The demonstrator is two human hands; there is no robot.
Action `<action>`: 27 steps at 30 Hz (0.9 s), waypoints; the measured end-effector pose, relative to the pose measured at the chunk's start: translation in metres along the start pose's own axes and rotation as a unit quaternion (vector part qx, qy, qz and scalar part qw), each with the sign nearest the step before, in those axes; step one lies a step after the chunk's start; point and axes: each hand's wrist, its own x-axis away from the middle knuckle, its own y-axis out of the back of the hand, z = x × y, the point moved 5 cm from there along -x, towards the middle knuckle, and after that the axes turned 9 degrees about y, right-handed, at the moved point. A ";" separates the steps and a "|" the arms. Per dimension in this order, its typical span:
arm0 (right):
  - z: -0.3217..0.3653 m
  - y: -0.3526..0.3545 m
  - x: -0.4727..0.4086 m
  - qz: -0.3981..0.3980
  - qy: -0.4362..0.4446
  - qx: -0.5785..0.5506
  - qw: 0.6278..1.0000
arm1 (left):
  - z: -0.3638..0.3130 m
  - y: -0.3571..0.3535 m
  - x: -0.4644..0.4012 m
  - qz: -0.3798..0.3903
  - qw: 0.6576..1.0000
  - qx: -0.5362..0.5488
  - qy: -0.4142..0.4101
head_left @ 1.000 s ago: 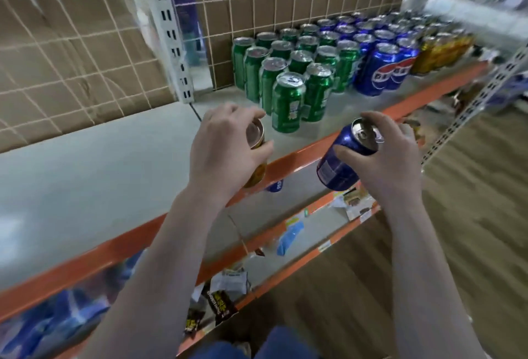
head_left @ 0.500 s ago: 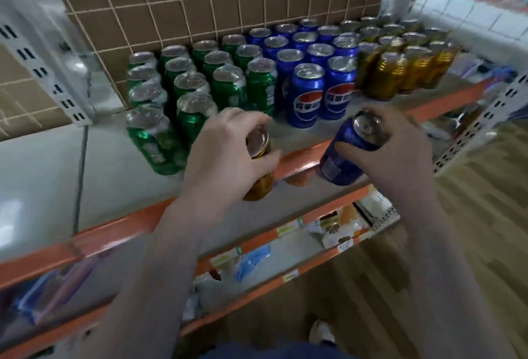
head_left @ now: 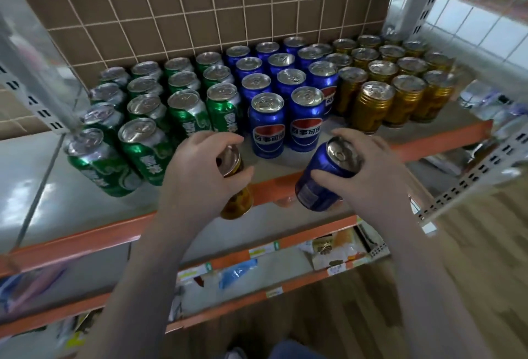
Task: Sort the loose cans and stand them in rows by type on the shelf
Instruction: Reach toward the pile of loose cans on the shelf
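Cans in hand, one apiece: left hand (head_left: 200, 170) grips a gold can (head_left: 235, 201) from above, fingers curled round its top; right hand (head_left: 368, 170) wraps a blue can (head_left: 320, 184), tilted, both held over the shelf's orange front edge (head_left: 428, 144). Beyond stand green rows (head_left: 148, 118), blue rows (head_left: 285, 95), gold rows (head_left: 394, 84). The free front spots probably take these two.

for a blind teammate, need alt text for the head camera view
A person's left hand grips a gold can and the right hand a blue can, both at the front edge of a shelf where green cans, blue cans and gold cans stand in rows.
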 end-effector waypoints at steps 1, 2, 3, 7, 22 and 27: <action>0.001 -0.002 -0.002 0.009 0.004 -0.008 1.000 | 0.003 0.000 0.001 -0.005 1.000 -0.001 0.002; 0.003 -0.004 -0.004 0.016 0.007 -0.013 1.000 | 0.006 0.000 0.002 -0.008 1.000 -0.004 0.002; 0.005 -0.005 -0.006 0.020 0.011 -0.012 1.000 | 0.008 -0.001 0.002 -0.007 1.000 -0.007 0.000; 0.005 -0.005 -0.014 0.033 0.022 0.001 0.999 | 0.013 -0.001 0.000 -0.012 1.000 -0.015 -0.001; -0.076 0.060 -0.089 0.099 0.114 0.069 0.986 | -0.087 -0.057 -0.028 -0.037 0.997 -0.003 0.060; -0.072 0.072 -0.124 0.179 0.220 0.095 0.954 | -0.113 -0.079 -0.030 -0.050 0.995 -0.004 0.089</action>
